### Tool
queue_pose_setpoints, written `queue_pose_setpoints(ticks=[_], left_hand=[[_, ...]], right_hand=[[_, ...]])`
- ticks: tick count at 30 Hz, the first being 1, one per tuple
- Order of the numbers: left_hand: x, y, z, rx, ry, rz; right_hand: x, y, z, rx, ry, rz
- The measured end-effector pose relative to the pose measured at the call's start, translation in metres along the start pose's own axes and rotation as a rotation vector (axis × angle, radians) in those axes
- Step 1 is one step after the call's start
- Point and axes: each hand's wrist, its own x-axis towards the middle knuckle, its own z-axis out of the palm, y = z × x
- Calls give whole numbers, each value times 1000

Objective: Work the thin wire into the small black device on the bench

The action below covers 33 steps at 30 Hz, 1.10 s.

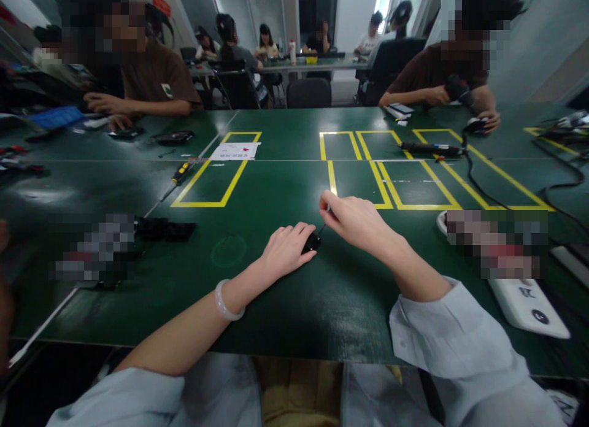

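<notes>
Near the middle of the green table [276, 316], my left hand [289, 249] grips a small glossy black object [311, 243] and holds it against the tabletop. Its palm and fingers cover part of the object, so its kind cannot be made out. My right hand [356, 221] is raised just to the right, fingers curled in a pinch. From under it a thin dark shaft [323, 229] slants down to the black object. The rest of that slender tool is hidden behind the fingers.
Yellow tape rectangles [200, 204] mark the table. A yellow-and-black screwdriver [181, 172], a printed paper [234, 151], a long black tool [430, 149] with a cable and a white device [529, 307] lie around. Black parts [165, 229] sit left. Co-workers sit opposite.
</notes>
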Motion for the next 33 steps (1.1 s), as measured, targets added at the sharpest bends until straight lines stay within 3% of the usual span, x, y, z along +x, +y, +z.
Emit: queue_pose_setpoints(ticks=[12,15,18,20,25,33], left_hand=[[0,-41,3,-290,-6,204],[-1,-40,-3,-272,-6,114],[2,-32,-10,-151,0,-90],[6,-26,-11,-63,-2,-155],[19,-15,-8,8,-82,-206],[29,-6,-9,17,-90,-215]], right_hand=[[9,24,11,214,-4,46],[9,23,10,182,-10,63],[9,21,10,131,-14,75],[8,19,10,108,-5,76],[6,20,11,85,6,71],[1,23,11,58,15,75]])
